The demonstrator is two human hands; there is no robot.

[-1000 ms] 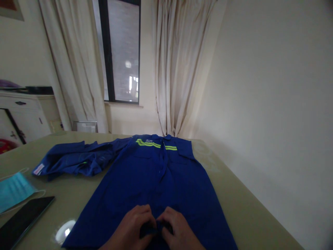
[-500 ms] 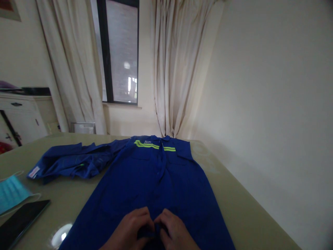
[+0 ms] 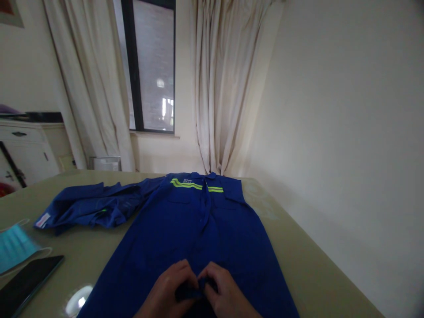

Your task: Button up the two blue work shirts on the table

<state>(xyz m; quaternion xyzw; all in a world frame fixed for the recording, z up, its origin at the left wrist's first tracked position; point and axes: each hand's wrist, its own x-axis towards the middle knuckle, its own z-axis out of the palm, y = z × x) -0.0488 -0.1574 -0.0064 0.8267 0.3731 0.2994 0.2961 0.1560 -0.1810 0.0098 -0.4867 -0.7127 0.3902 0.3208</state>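
Observation:
A dark blue work jacket (image 3: 172,238) with yellow-green reflective stripes lies front side up, its collar at the far edge of the table. Close to me, my left hand (image 3: 172,287) and my right hand (image 3: 223,287) meet at the jacket's front opening. Both are closed, pinching the jacket's cloth edges between thumbs and fingers. Whether a button sits between the fingertips is hidden. Higher up, the front placket gapes a little below the collar.
Left of the jacket lies bunched blue clothing (image 3: 96,205) with a white label. Nearer are a light blue face mask (image 3: 16,247) and a black phone (image 3: 29,282) on the greenish table (image 3: 82,251). A wall (image 3: 347,154) runs along the right side.
Both hands have shifted slightly up and to the right, still pinching the jacket's front. The jacket and the things on the left stay in place.

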